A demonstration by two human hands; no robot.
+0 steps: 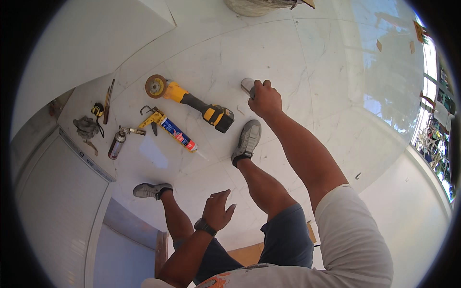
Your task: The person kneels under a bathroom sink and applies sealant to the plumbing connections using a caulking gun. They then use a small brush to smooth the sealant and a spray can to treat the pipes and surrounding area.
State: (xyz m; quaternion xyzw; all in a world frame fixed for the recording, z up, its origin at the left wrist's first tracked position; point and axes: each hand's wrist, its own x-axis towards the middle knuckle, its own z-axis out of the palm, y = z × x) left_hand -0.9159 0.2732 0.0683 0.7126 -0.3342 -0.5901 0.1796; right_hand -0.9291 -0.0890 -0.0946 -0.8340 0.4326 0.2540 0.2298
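Observation:
My right hand [264, 100] reaches far forward, closed around a small grey cylindrical object [247, 85] held above the white tiled floor [307, 67]. My left hand [218, 209] hangs near my knee, fingers spread, holding nothing; a dark watch sits on its wrist. Both my feet in grey shoes [247, 141] [151, 190] stand on the floor. What exactly the grey object is cannot be made out.
On the floor to the left lie a yellow cordless angle grinder [192, 102], a caulking gun with a tube [174, 132], a small gas torch [117, 142], a tape measure [98, 110], a grey glove [86, 127]. A white cabinet [57, 192] stands lower left.

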